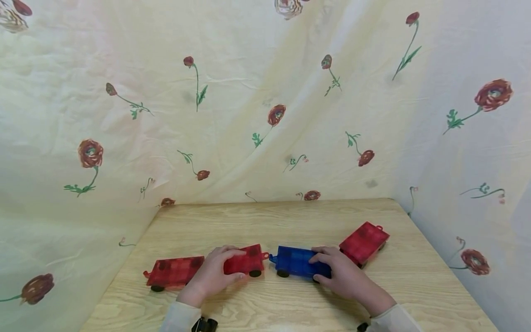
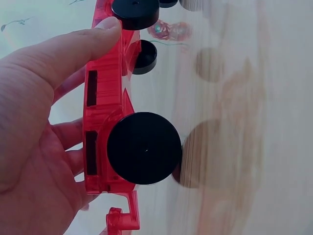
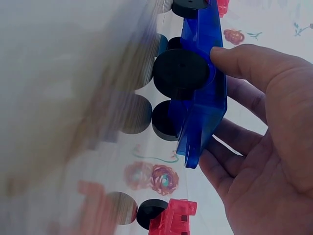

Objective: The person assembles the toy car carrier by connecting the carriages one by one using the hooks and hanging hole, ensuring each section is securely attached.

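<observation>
My left hand [image 1: 213,275] holds a translucent red toy train car [image 1: 250,260], thumb on its near side and fingers across to the far side. In the left wrist view this car [image 2: 104,110] shows black wheels and a red hook at one end. A blue toy car [image 1: 293,259] is gripped by my right hand [image 1: 344,275], thumb and fingers on opposite sides. Its blue hook [image 1: 272,258] points at the red loop [image 1: 266,256] of the held red car; whether they touch, I cannot tell. The blue car [image 3: 203,110] appears level, wheels at the tabletop.
Another red car [image 1: 176,271] stands left of my left hand, its hook facing left. A further red car [image 1: 365,242] sits angled beyond my right hand, loop toward the back right. Flower-printed cloth [image 1: 232,138] surrounds the wooden table [image 1: 265,221].
</observation>
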Available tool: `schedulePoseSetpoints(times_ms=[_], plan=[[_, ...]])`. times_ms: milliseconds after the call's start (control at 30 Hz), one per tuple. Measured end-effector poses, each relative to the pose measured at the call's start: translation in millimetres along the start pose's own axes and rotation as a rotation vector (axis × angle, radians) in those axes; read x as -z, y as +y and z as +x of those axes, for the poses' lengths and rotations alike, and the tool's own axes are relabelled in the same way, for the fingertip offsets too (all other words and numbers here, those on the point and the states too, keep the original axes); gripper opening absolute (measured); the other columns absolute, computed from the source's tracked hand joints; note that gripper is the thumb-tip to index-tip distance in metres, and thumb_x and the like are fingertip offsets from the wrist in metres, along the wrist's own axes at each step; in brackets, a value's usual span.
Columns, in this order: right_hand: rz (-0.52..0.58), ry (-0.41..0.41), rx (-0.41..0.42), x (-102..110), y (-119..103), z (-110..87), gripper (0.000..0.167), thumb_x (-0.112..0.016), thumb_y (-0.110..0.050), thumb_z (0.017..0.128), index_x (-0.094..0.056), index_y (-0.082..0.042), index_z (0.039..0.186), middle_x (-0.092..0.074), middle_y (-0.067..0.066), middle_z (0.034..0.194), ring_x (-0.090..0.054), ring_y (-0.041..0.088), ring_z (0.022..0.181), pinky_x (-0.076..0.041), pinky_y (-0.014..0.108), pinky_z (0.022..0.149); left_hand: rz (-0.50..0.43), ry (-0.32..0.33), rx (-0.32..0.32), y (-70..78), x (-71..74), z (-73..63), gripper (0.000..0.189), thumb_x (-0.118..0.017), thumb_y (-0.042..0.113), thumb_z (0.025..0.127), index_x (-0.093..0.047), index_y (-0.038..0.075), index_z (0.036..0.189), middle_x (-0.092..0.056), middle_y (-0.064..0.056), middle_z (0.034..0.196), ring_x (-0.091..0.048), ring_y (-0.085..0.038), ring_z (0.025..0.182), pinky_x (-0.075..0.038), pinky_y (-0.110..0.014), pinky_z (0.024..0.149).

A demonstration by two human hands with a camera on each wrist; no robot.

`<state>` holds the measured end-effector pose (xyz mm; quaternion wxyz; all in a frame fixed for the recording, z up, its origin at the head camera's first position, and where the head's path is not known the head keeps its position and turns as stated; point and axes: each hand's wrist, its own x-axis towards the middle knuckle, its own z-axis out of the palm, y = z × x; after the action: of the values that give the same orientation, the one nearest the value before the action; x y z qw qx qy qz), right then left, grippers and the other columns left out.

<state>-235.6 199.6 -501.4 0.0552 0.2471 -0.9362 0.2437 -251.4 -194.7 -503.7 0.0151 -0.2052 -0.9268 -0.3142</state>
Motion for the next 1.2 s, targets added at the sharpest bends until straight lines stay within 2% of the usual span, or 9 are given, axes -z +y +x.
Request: schedulePoseSetpoints(times_ms=[400,700,967,1200], plan=[[0.029,-0.015,0.029,-0.3,-0.4,1.0,0.029,-0.084,-0.022,0.091,-0.076,-0.023,0.118,-0.057,0.009,0.149,-0.053,0.037,0.135,-0.050,0.056,0.104,-0.025,-0.026,0.006,5.4,1.2,0.6,0.054,-0.083,0.045,0.090,-0.066,0.034,0.140,-0.056,0.007,0.144,-0.049,-0.030,0.135,-0.045,-0.063,0.107],[0.036,-0.028,0.032,-2.1,1.1,1.0,0.029,-0.085,-0.022,0.090,-0.076,-0.024,0.118,-0.056,0.008,0.150,-0.052,0.037,0.137,-0.049,0.056,0.106,-0.019,-0.047,0.016,2.8,-1.9,2.3,0.056,-0.080,0.050,0.090,-0.065,0.036,0.142,-0.055,0.008,0.145,-0.047,-0.032,0.137,-0.044,-0.066,0.107],[0.040,-0.027,0.032,-1.5,0.5,0.6,0.029,-0.085,-0.022,0.090,-0.076,-0.024,0.118,-0.057,0.008,0.149,-0.053,0.037,0.136,-0.050,0.056,0.105,0.001,-0.036,-0.012,6.5,-5.0,2.3,0.054,-0.082,0.046,0.090,-0.066,0.034,0.140,-0.056,0.004,0.143,-0.049,-0.032,0.136,-0.041,-0.070,0.107],[0.045,-0.031,0.030,-0.6,0.6,0.5,0.029,-0.085,-0.022,0.090,-0.076,-0.024,0.118,-0.057,0.008,0.149,-0.053,0.036,0.136,-0.050,0.055,0.105,0.023,-0.025,0.016,7.2,-4.9,2.5,0.055,-0.082,0.045,0.090,-0.066,0.033,0.141,-0.055,0.002,0.145,-0.047,-0.034,0.137,-0.040,-0.068,0.108]])
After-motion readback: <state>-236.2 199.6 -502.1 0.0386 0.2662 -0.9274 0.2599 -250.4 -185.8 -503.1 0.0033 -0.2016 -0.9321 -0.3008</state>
